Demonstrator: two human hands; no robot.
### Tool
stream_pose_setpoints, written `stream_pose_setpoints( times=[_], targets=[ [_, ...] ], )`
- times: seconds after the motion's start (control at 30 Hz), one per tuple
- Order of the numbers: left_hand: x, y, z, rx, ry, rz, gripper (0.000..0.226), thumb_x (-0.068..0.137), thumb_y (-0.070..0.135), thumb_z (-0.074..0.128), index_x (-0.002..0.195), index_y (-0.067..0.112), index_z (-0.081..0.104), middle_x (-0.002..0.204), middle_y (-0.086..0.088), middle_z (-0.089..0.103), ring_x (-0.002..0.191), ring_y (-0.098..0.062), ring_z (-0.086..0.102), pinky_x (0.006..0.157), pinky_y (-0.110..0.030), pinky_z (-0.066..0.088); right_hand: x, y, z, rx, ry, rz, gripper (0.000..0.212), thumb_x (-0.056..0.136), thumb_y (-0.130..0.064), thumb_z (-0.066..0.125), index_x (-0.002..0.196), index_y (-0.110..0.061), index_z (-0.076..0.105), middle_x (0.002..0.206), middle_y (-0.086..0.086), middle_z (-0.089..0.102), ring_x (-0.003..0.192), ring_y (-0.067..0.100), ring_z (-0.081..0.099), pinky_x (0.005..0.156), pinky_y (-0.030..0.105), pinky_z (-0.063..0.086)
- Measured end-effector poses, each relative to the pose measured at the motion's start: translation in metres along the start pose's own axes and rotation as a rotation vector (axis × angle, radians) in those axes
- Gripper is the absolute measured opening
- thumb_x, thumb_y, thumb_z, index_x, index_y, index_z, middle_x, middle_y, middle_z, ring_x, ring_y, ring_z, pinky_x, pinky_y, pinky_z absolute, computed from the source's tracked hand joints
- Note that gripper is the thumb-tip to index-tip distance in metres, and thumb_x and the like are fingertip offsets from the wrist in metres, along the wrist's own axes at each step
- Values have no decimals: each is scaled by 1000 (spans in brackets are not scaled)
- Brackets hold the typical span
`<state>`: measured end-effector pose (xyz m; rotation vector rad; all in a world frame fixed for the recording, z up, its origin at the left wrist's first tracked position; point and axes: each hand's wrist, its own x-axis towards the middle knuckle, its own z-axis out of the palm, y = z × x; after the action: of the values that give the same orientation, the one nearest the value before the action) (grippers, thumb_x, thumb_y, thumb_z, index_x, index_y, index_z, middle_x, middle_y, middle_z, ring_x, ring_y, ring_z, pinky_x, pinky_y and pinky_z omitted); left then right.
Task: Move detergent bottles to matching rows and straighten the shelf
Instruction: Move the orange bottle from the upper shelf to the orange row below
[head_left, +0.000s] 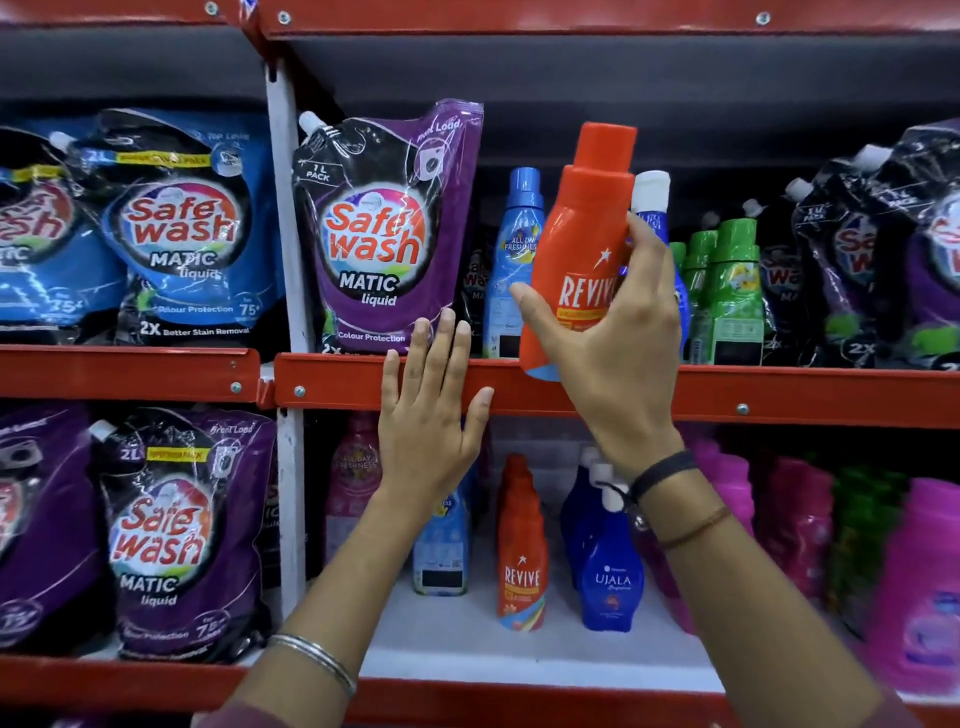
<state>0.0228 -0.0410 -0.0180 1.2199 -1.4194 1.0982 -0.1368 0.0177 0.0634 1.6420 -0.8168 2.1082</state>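
My right hand (613, 332) grips an orange Revive bottle (582, 234), held upright just in front of the upper shelf's red edge (779, 397). Behind it stand a light blue bottle (511, 260) and a dark blue, white-capped bottle (652, 202), partly hidden by my fingers. My left hand (431, 410) lies flat and open against the red shelf edge, fingertips near a purple Safewash pouch (384, 228). On the lower shelf stand another Revive bottle (521, 545) and blue Ujala bottles (610, 571).
Green bottles (727, 291) and black-purple pouches (883, 249) fill the upper shelf's right side. Blue Safewash pouches (176, 223) sit upper left, purple ones (166, 530) lower left. Pink bottles (914, 582) crowd the lower right. A white upright post (288, 467) divides the bays.
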Motion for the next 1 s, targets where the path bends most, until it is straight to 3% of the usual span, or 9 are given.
stream_pose_setpoints(
  times=[0.13,0.3,0.47,0.63,1.0],
  targets=[
    [0,0,1,20,5,5,59,101,46,23,153,17,18,161,-2,20,150,-19,11,122,-40,2,-29,6,-18,-12,-41,64,86,69,-54,73,132,-5,42,124,12,56,113,22,53,93,19,34],
    [-1,-1,4,17,36,16,59,101,44,28,153,17,17,160,-4,23,150,-20,12,122,-39,0,-77,23,-32,-41,-148,162,87,67,-55,74,132,-8,41,124,9,56,111,16,50,91,15,32],
    [0,0,5,14,64,10,59,100,42,28,152,16,18,160,-5,25,149,-22,14,122,-39,-2,-133,44,-36,-108,-266,271,85,62,-61,71,128,-16,42,120,4,58,104,22,57,80,29,43],
    [0,0,8,24,81,5,58,100,42,27,152,16,20,159,-4,26,149,-24,17,121,-44,-1,-187,70,-23,-163,-430,420,82,61,-53,78,125,-18,40,117,3,58,102,26,58,78,37,48],
    [-1,-3,14,41,120,26,57,101,42,26,150,14,25,157,-5,31,147,-26,22,120,-47,5,-256,94,11,-288,-608,592,78,59,-48,80,116,-16,37,114,8,59,103,31,59,75,39,48]
  ],
)
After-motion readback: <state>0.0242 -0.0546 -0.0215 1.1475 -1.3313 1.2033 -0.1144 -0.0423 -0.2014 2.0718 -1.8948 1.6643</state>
